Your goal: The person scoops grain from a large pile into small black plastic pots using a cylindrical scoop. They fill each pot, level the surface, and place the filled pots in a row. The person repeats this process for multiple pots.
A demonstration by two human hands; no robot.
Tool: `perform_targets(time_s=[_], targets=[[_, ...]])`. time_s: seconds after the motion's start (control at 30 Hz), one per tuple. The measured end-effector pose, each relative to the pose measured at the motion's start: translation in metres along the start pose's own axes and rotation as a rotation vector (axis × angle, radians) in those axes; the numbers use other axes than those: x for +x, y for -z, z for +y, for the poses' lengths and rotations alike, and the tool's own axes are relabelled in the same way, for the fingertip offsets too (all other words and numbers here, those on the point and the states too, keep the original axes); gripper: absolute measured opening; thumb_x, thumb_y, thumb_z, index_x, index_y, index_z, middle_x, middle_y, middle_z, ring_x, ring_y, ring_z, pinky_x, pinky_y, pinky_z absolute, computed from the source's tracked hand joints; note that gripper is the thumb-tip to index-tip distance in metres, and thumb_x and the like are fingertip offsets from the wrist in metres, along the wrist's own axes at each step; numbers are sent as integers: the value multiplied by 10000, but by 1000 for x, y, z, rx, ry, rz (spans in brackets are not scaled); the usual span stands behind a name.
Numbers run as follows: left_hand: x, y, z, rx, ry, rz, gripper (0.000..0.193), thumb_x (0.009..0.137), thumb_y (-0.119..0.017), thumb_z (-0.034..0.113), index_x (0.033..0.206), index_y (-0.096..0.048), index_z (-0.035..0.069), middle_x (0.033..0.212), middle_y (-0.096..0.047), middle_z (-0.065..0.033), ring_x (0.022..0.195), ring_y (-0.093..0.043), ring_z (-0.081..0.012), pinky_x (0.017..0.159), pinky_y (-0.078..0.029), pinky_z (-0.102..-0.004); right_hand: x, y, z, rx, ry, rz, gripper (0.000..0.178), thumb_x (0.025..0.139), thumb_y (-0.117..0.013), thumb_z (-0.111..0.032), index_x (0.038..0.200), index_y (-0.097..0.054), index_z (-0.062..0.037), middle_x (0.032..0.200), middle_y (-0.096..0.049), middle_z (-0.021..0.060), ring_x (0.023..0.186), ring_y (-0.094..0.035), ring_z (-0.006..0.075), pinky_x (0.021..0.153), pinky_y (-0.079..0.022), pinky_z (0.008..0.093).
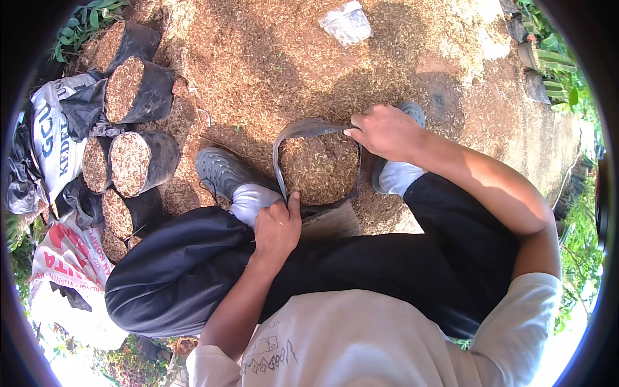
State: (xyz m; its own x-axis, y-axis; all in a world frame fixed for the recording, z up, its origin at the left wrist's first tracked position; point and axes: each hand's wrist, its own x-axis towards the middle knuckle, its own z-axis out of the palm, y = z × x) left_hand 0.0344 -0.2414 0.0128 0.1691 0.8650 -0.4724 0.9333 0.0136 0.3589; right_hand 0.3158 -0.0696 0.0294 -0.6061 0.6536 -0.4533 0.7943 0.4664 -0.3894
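Observation:
A black plastic grow bag point(303, 129) filled with brown husk mix stands on the ground between my two grey shoes. My left hand point(276, 226) pinches the bag's near rim, thumb up along the edge. My right hand point(383, 131) grips the far right rim with closed fingers. The bag's mouth is pulled wide and the fill point(319, 168) reaches close to the rim. I sit low with dark trousers, knees spread around the bag.
Several filled black grow bags point(132, 161) lie and stand in a cluster at the left, beside printed white sacks point(55, 138). Husk mix covers the ground point(271, 58). A crumpled clear plastic piece point(347, 22) lies ahead. Potted plants point(545, 64) line the right edge.

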Motion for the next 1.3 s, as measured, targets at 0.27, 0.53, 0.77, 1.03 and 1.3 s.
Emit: perform_targets(time_s=[0.27,0.53,0.77,1.03,1.3], targets=[[-6,41,-9,-381,310,-71,404,1073,-586,294,832,-682,-14,800,-705,-307,798,-697,-550,768,-547,-643,-26,9,-13,152,150,10,377,1097,-540,-200,826,-680,21,705,-678,208,724,-721,430,730,-601,521],[12,40,9,-59,210,-13,385,1052,-605,321,851,-715,12,774,-706,-314,775,-715,-535,769,-578,-618,-26,-15,11,98,97,-2,359,1079,-542,-192,821,-673,20,734,-682,230,755,-714,444,727,-574,555],[7,51,15,-86,81,89,369,1050,-612,299,807,-680,30,718,-694,-287,713,-714,-512,700,-576,-610,-43,-10,1,139,49,97,342,1083,-546,-199,857,-647,37,732,-656,227,777,-699,454,732,-555,556],[21,38,15,-19,92,66,353,1050,-608,310,837,-699,43,754,-723,-272,747,-738,-491,722,-604,-581,-40,-21,8,219,48,103,337,1077,-554,-209,837,-632,14,727,-662,229,740,-689,468,716,-545,566],[21,42,16,-15,181,69,334,1037,-593,320,875,-693,45,792,-730,-275,783,-731,-506,750,-590,-592,-60,-17,6,263,-48,237,356,1056,-598,-326,1294,-623,-62,1232,-693,238,1112,-701,405,911,-559,534]])
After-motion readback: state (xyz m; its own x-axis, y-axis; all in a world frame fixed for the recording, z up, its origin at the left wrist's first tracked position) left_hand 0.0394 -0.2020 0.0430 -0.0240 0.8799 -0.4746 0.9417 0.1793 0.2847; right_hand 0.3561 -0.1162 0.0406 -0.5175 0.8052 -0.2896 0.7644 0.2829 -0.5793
